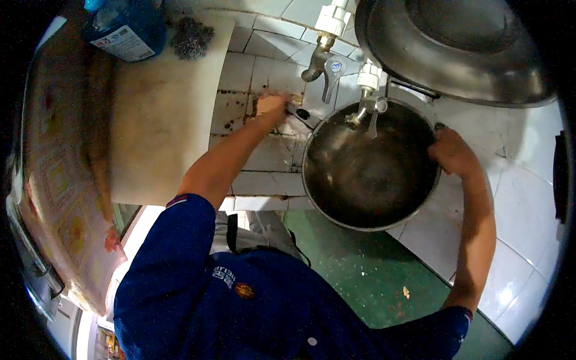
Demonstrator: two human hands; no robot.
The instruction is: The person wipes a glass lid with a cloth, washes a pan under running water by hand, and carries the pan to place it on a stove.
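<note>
A large dark wok (375, 174) lies below the taps, its round inside facing up. My right hand (455, 153) is closed on the wok's right rim, beside a small loop handle. To the left of the wok, my left hand (273, 108) is over the stained tiles, smeared by motion, its fingers hard to make out. Next to that hand is a small black-ended thing (303, 113) by the wok's left edge; whether the hand touches it cannot be seen.
Two metal taps, one (318, 63) at the wall and one (363, 111) over the wok, hang from white pipes. A big dark pan or lid (462, 54) stands upper right. At upper left, a blue bottle (129, 36) and steel scourer (192, 39) sit on a pale board (162, 114).
</note>
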